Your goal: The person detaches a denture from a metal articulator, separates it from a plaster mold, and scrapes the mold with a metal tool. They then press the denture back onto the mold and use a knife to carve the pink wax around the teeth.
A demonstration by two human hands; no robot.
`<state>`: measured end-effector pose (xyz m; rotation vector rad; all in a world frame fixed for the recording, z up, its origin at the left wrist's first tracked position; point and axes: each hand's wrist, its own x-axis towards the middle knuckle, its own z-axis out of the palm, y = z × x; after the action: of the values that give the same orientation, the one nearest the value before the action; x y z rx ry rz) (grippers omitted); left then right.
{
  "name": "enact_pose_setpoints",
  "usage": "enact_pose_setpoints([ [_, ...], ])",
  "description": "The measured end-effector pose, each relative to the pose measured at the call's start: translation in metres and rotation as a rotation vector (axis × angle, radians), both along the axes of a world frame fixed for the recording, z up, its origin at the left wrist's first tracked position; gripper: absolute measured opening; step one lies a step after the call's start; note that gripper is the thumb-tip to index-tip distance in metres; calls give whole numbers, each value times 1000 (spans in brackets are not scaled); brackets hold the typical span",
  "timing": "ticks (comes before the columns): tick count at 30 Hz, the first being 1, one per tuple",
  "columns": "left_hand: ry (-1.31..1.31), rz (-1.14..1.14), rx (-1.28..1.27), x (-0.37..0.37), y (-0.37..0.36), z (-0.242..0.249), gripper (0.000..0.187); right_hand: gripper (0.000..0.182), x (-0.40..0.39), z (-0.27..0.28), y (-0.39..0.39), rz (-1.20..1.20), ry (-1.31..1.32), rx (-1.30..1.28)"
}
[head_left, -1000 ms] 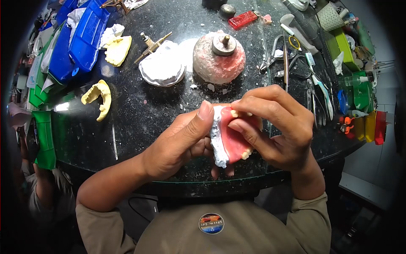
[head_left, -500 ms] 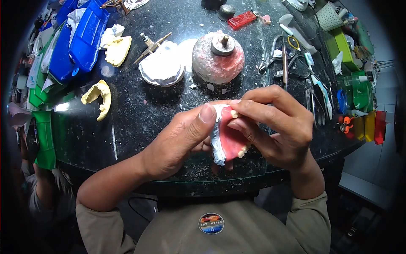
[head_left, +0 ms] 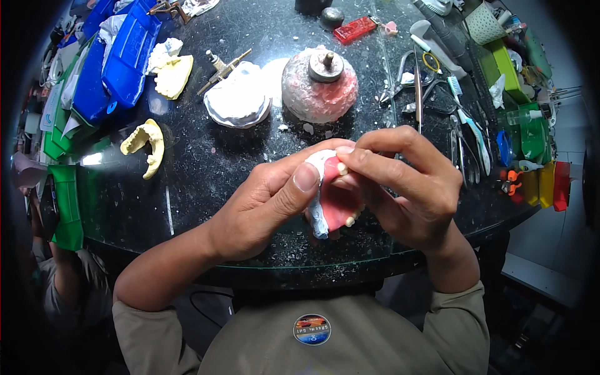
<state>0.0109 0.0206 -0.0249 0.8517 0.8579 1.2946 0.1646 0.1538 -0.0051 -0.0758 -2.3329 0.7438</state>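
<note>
Over the front of the table, a pink wax denture (head_left: 337,203) sits on a white plaster dental model (head_left: 319,219). Cream teeth (head_left: 342,169) stand at its upper end, and more show at the lower right. My left hand (head_left: 265,206) is closed around the model from the left, thumb on the plaster and fingers underneath. At the upper teeth, my right hand (head_left: 419,184) pinches the denture between index finger and thumb. The thumb tip is partly hidden behind the index finger and inside the arch.
Beyond the hands stand a round plaster flask (head_left: 319,90) with a metal post and a white plaster cast (head_left: 236,100). A yellow arch model (head_left: 145,147) lies left, near blue trays (head_left: 131,56). Pliers (head_left: 403,81), a toothbrush (head_left: 472,128) and a red lighter (head_left: 355,29) lie to the right and back.
The denture and model have shifted slightly left and tilted a little. My right thumb has moved further inside the arch, while the index finger stays by the upper teeth.
</note>
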Motion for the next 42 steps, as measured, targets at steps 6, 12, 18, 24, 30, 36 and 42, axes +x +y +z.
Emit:
enact_pose_setpoints([
  [6,1,-10,-13,0,0,0,63,18,-4,-5,0,-15,93,60],
  [12,-44,-38,-98,-2,-2,4,66,21,-4,-6,0,-8,63,24],
  [18,-120,8,-138,2,1,15,74,35,-3,2,3,3,-108,-208],
  [24,-55,-3,-135,-1,0,8,83,32,-4,-5,3,159,-181,-443],
  [30,-44,-11,-11,2,2,-5,83,23,-2,-1,0,131,-196,-466],
  [36,-194,-24,-56,2,3,-1,62,22,-3,-3,-3,63,-228,-372],
  [42,-507,-61,-69,-7,3,4,57,50,-1,7,6,100,-158,-1040],
])
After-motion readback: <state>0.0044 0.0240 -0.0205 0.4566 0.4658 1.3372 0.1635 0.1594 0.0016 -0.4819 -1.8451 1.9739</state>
